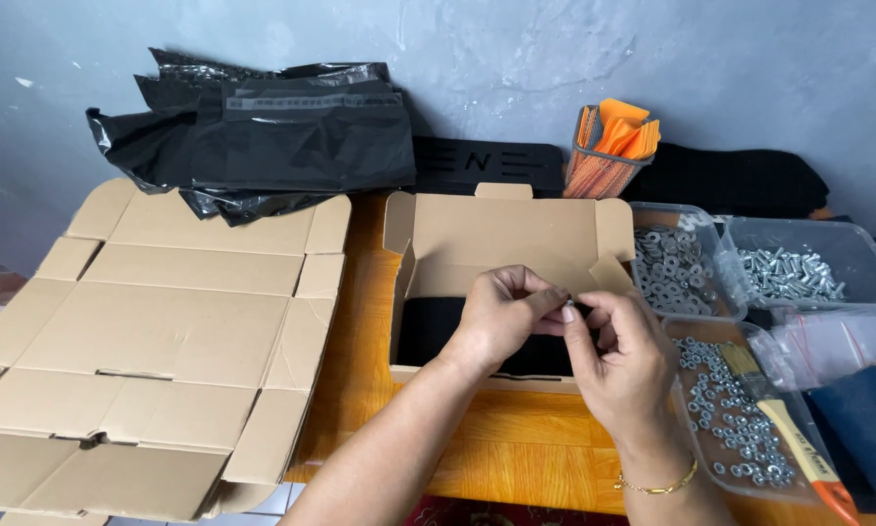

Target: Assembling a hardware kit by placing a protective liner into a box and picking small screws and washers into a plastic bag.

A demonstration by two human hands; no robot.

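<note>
My left hand [501,317] and my right hand [621,358] meet over an open cardboard box [501,234] with a black item [430,329] lying in it. Between the fingertips of both hands is a small metal fastener [568,306], pinched from both sides. A thin gold bracelet [658,484] circles my right wrist. Just right of my hands stand clear plastic tubs: one of washers [674,268], one of bolts [789,275], and one of nuts [730,414] nearest my right hand.
Flattened cardboard boxes [165,341] cover the left side. Black plastic bags [263,127] are piled at the back against the wall, beside a mesh holder of orange pieces [609,146]. A brush with an orange handle [789,429] lies across the nut tub. Blue fabric [872,419] sits far right.
</note>
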